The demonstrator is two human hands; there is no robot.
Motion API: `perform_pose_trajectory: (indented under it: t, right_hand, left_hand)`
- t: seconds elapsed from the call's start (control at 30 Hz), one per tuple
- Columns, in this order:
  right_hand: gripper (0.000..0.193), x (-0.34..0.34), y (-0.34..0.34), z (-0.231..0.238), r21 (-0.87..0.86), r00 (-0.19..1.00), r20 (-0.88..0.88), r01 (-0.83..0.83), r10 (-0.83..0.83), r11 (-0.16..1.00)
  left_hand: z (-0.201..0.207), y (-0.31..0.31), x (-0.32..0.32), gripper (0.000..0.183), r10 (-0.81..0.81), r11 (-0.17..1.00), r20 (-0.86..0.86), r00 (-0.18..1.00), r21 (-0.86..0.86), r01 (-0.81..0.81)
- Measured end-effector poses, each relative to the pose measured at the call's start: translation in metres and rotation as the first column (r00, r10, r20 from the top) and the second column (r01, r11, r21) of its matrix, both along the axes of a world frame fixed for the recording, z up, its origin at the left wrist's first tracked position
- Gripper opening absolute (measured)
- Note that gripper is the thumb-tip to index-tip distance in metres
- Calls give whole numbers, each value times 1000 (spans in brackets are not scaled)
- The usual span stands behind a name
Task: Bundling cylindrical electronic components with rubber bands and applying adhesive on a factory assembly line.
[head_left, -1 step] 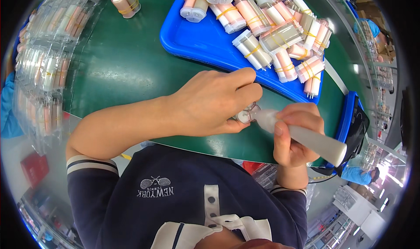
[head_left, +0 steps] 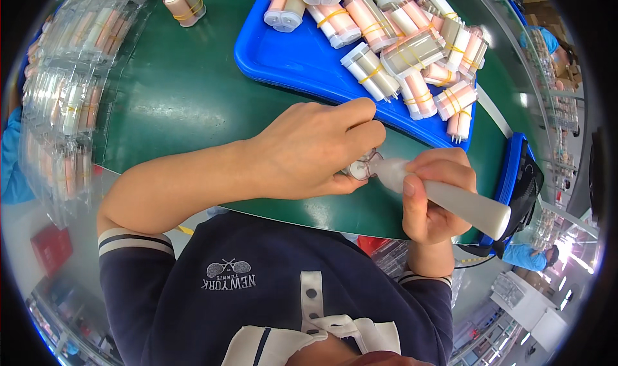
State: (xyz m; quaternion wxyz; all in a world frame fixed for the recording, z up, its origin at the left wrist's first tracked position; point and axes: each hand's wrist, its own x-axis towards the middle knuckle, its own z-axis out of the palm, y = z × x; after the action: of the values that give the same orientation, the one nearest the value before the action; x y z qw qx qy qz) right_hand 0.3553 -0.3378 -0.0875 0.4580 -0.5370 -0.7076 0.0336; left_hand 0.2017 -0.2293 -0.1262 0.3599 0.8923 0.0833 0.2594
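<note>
My left hand (head_left: 315,148) is closed around a small tube bundle, and only its clear, lobed end (head_left: 360,168) with a white inside shows past the fingers. In my right hand (head_left: 444,168), the fingers wrap round a whitish tapered squeeze bottle (head_left: 467,208). Its wide end slants down to the right, while its narrow end meets the clear end of the bundle. Whether the tip touches it or goes inside, I cannot tell. Most of the held bundle is hidden by my left hand.
A blue tray (head_left: 277,57) beyond my hands holds several banded bundles of pink, white and grey tubes (head_left: 370,73). One more bundle (head_left: 184,4) stands on the green table (head_left: 187,102) at far left. Plastic-wrapped bundles (head_left: 71,99) line the left edge. A black mesh bag (head_left: 531,192) hangs at right.
</note>
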Motion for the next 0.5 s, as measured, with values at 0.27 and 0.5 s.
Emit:
perform_pose_trajectory:
  t: [0.27, 0.5]
  right_hand:
    - [15, 11, -7, -4, 116, 996, -79, -30, 40, 993]
    - [20, 10, -11, -5, 153, 983, -181, 10, 18, 988]
  left_hand:
    - [3, -1, -2, 40, 77, 996, 3, 997, 42, -77]
    - [8, 5, -2, 36, -80, 988, 2, 997, -135, 80]
